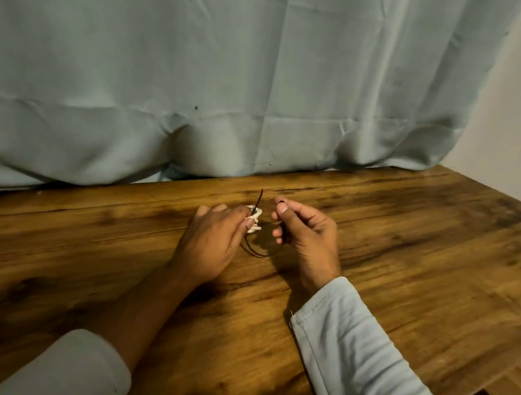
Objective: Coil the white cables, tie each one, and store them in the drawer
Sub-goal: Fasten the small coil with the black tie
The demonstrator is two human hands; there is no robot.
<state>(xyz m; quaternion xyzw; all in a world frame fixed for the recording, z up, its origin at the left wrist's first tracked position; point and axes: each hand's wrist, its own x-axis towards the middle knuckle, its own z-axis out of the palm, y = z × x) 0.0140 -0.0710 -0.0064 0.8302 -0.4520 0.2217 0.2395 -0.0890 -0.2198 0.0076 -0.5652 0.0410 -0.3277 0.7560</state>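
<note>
Both hands are near the curtain [201, 78]: your left hand [213, 240] pinches the coiled white cable [255, 221], your right hand [306, 234] pinches the dark tie [259, 199]. Pull unevenly, and the tie may slip off, loosening the cable.

I see one white cable [255, 220] wound into a small tight bundle, pinched in my left hand [213, 237] over the tabletop [407, 261] — a thin dark tie [259, 253] loops from it into my right hand [305, 234].
</note>
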